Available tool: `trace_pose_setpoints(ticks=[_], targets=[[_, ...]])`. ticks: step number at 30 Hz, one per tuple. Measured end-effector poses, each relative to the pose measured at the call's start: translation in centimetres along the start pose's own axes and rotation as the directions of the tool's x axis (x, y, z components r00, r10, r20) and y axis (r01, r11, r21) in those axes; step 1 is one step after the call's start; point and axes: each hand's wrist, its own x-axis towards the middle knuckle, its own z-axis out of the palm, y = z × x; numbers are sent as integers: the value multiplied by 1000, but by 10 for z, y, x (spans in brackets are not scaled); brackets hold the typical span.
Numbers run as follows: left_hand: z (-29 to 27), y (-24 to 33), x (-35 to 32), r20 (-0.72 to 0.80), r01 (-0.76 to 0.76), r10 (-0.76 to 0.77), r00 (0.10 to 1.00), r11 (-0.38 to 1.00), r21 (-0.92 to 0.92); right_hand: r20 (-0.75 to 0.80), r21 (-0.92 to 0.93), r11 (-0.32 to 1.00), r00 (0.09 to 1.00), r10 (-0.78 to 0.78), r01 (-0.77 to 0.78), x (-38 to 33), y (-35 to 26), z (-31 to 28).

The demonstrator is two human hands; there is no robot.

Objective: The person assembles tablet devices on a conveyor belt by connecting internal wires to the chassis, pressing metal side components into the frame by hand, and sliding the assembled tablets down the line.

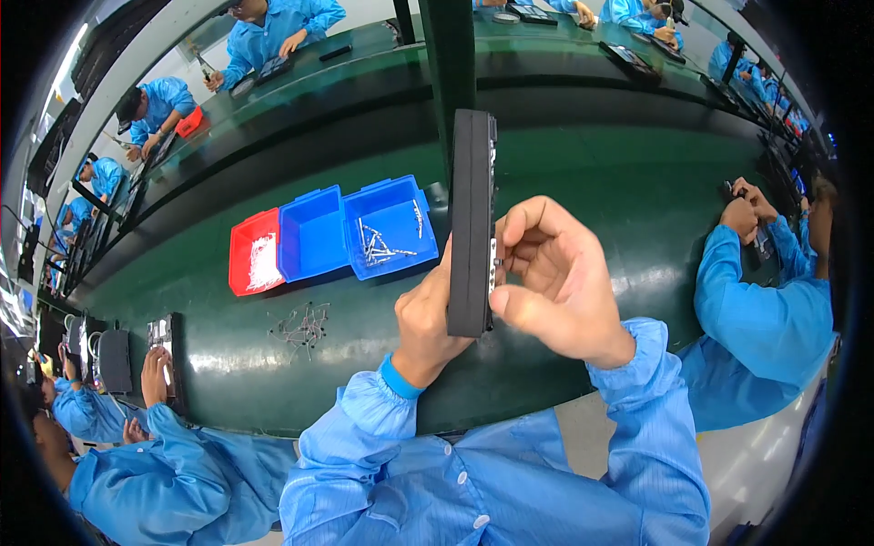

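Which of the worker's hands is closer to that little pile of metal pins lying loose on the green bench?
Left. The left hand, holding the black tray, is just right of the pin pile; the right hand is beyond the tray.

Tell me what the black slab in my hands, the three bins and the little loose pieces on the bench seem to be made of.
Black slab: looks like matte foam or soft plastic; dull, no glare.
Blue bins and red bin: probably moulded plastic; uniform bright colour, slight sheen.
Loose pieces: likely metal; thin, grey, glinting.
Left hand and right hand grip the slab on edge.
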Motion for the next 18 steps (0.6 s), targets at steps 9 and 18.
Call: trace_pose_setpoints(ticks=[9, 18], targets=[[-27, 19, 4, 175, 439, -428, 887, 662, -607, -487, -438, 847, 871, 56, -300, -62, 18, -86], [-32, 9, 6, 655, 785, -472, 590, 527, -327, -536, 415, 899, 762, 364, -137, -173, 38, -119]])
